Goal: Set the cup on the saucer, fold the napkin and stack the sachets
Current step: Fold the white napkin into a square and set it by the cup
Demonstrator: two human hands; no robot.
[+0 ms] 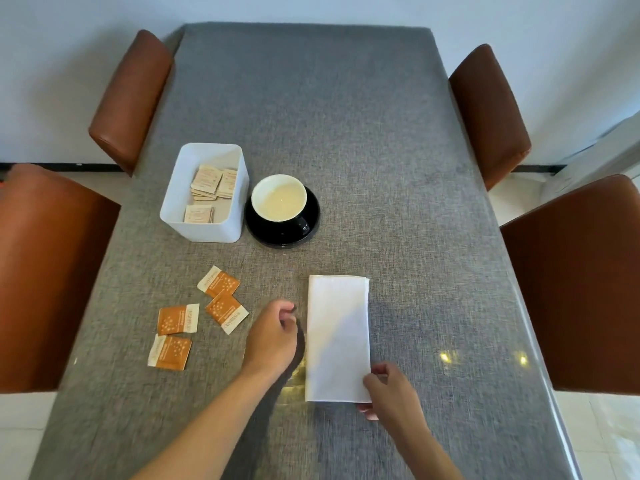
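While pinching the near right corner of the napkin (338, 337), right hand (391, 389) curled, thumb on top. Left hand (272, 336) loosely curled just left of napkin, holding nothing, apart from cloth. Napkin folded to long narrow rectangle, flat on table (346, 133). Cup (280, 201) seated on black saucer (311, 221). Four orange sachets (221, 285) scattered, unstacked, left of hands; more in white box (202, 223).

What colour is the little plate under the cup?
The saucer is glossy black, like the outside of the cup on it. The head view shows it best.
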